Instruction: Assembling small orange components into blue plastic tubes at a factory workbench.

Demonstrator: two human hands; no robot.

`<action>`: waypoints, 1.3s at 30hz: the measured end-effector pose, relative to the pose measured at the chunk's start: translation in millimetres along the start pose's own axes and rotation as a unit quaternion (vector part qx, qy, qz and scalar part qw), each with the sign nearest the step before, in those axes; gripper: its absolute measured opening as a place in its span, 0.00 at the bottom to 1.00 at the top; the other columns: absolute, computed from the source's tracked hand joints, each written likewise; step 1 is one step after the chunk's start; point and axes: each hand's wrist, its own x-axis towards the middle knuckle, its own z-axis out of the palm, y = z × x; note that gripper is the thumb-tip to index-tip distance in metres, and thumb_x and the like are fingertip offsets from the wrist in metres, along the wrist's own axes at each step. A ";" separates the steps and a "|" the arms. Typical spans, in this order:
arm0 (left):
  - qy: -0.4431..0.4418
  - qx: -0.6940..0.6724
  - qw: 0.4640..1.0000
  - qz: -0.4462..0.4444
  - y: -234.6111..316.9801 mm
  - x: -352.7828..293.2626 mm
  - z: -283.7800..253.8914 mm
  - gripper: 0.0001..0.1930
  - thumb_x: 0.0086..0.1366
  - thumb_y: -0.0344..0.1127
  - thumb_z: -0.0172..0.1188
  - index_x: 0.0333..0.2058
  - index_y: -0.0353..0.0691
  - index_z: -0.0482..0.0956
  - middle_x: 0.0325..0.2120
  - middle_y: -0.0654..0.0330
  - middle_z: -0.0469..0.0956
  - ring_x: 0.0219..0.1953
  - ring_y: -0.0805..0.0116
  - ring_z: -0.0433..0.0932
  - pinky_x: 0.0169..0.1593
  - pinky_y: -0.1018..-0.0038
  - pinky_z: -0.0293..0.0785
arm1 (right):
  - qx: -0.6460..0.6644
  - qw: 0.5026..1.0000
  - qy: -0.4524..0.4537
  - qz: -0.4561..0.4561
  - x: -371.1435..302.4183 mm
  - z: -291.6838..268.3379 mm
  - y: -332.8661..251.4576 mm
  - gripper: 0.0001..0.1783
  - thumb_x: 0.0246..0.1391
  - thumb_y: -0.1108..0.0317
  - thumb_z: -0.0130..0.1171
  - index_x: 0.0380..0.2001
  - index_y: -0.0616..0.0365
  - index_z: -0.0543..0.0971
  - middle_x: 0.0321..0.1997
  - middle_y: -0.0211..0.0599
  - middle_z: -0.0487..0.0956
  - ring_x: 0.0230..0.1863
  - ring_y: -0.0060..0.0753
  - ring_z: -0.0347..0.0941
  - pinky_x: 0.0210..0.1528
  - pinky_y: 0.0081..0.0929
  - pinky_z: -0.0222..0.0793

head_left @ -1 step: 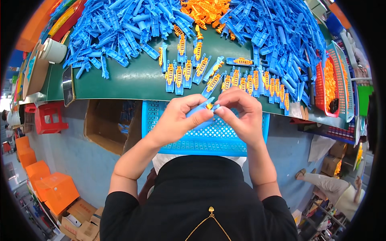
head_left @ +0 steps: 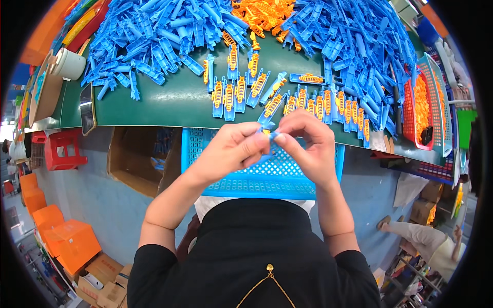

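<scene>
Above the front edge of the table, my left hand (head_left: 233, 151) is closed around a blue plastic piece (head_left: 265, 125) with a bit of orange on it. Most of the piece is hidden by the fingers. My right hand (head_left: 309, 146) pinches the same piece between thumb and fingertips at its right side. Just beyond my hands, blue pieces with orange ladder-shaped inserts (head_left: 240, 90) lie in loose rows on the green table (head_left: 154, 105). Below the hands is a light blue lattice basket (head_left: 241, 187), its near side close to my body.
Heaps of blue plastic parts (head_left: 154, 46) and orange parts (head_left: 262, 15) cover the far table. A red basket of orange parts (head_left: 411, 110) stands at right. Left are a phone (head_left: 88, 110), a white cup (head_left: 69, 65), a cardboard box (head_left: 136, 167) and a red stool (head_left: 61, 151).
The blue piece has turned in my hands, and less of it shows. My left fingers have curled further around it, while my right hand stays in nearly the same place.
</scene>
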 end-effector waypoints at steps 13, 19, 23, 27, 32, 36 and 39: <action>0.167 0.186 0.944 0.214 -25.4 -15.9 0.2 0.13 0.60 0.28 0.59 0.43 0.34 0.69 0.33 0.55 0.75 0.37 0.69 0.76 0.41 0.75 0.72 | -0.110 0.992 -0.007 -0.067 3.8 8.6 1.6 0.18 0.37 0.76 0.68 0.37 0.63 0.79 0.36 0.37 0.74 0.40 0.29 0.72 0.39 0.21 0.68; 0.184 0.325 0.869 0.323 -28.1 -20.3 -2.6 0.11 0.56 0.26 0.62 0.38 0.32 0.74 0.34 0.49 0.77 0.35 0.60 0.78 0.39 0.74 0.73 | -0.050 0.997 -0.007 -0.061 5.2 16.1 4.7 0.15 0.35 0.78 0.67 0.33 0.63 0.80 0.34 0.38 0.75 0.37 0.30 0.72 0.38 0.20 0.68; 0.111 0.363 0.895 0.236 -1.4 -19.7 -10.0 0.10 0.56 0.28 0.61 0.37 0.34 0.75 0.33 0.53 0.78 0.37 0.63 0.77 0.40 0.72 0.72 | -0.066 0.996 -0.020 -0.058 5.2 1.4 8.4 0.15 0.36 0.77 0.67 0.33 0.62 0.80 0.35 0.38 0.76 0.36 0.29 0.73 0.37 0.21 0.68; 0.133 0.602 0.738 0.273 32.4 -6.6 -65.0 0.10 0.52 0.22 0.57 0.35 0.37 0.78 0.31 0.57 0.78 0.34 0.59 0.75 0.42 0.68 0.69 | -0.121 0.983 -0.139 -0.021 2.8 -13.2 2.1 0.15 0.40 0.73 0.65 0.35 0.61 0.80 0.36 0.37 0.78 0.36 0.29 0.73 0.38 0.23 0.68; 0.131 0.812 0.510 0.251 49.9 23.8 -104.4 0.17 0.49 0.24 0.59 0.39 0.51 0.78 0.50 0.63 0.69 0.56 0.54 0.62 0.54 0.63 0.66 | -0.177 0.980 -0.076 0.049 24.5 -40.4 -7.9 0.10 0.47 0.71 0.61 0.35 0.62 0.80 0.34 0.36 0.80 0.35 0.28 0.74 0.37 0.24 0.67; 0.088 0.747 0.581 0.310 54.8 41.4 -118.9 0.14 0.48 0.25 0.62 0.36 0.45 0.78 0.45 0.63 0.73 0.53 0.56 0.66 0.52 0.64 0.67 | -0.327 0.940 0.095 0.021 67.2 -96.0 6.8 0.09 0.50 0.71 0.58 0.35 0.61 0.81 0.31 0.38 0.80 0.33 0.25 0.74 0.37 0.22 0.67; 0.100 0.600 0.731 0.309 55.9 48.7 -116.3 0.12 0.50 0.25 0.62 0.35 0.40 0.76 0.39 0.62 0.76 0.45 0.64 0.71 0.48 0.69 0.68 | -0.495 0.866 0.075 -0.020 99.3 -124.8 27.0 0.10 0.45 0.73 0.60 0.34 0.56 0.81 0.39 0.36 0.77 0.43 0.35 0.71 0.45 0.28 0.66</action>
